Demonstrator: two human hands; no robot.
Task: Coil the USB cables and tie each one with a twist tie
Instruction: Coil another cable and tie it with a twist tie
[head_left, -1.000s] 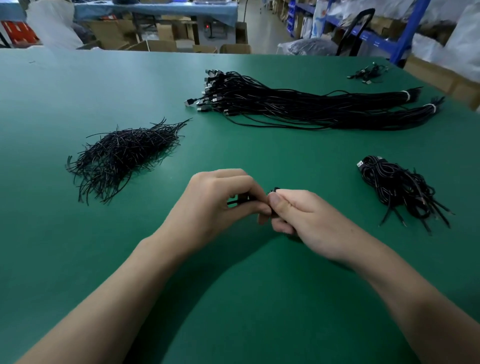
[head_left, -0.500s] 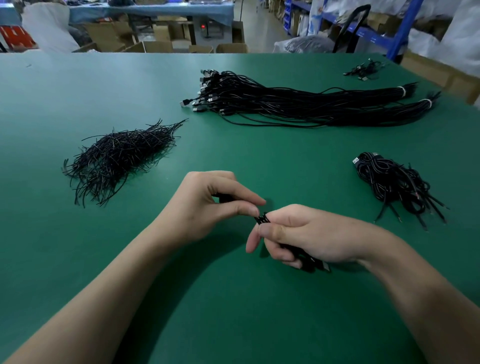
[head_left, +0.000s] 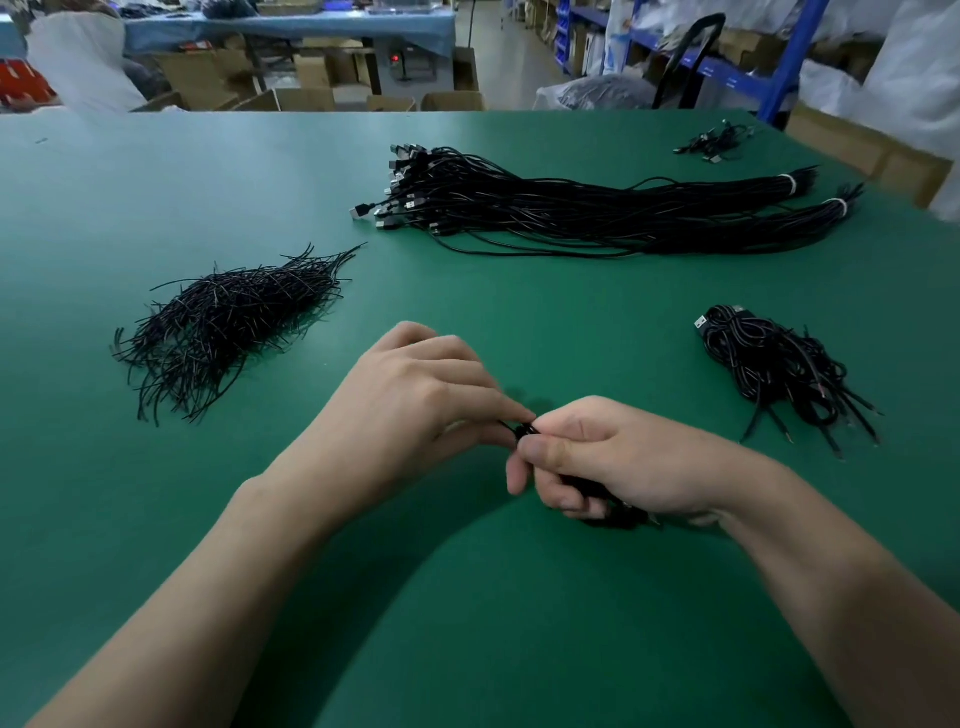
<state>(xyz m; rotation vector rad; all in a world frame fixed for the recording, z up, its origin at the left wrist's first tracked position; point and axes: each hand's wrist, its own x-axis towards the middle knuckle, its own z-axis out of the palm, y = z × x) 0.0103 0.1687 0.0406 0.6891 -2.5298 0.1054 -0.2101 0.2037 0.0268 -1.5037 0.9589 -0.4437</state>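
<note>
Two-handed hold above the green table (head_left: 467, 639) | your left hand (head_left: 415, 410) pinches the twist tie (head_left: 523, 431) between thumb and forefinger | your right hand (head_left: 613, 457) curls round the coiled cable (head_left: 621, 515), thumb on top | loose ties (head_left: 228, 322) lie left, tied coils (head_left: 774, 364) right.

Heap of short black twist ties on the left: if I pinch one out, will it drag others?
Probably drags neighbours: the loose heap of thin black twist ties lies criss-crossed and tangled. Likely light and bendable yet shape-holding, since stray ends stick out kinked over the green table. Pushed, the low flat pile should slide, not roll.
</note>
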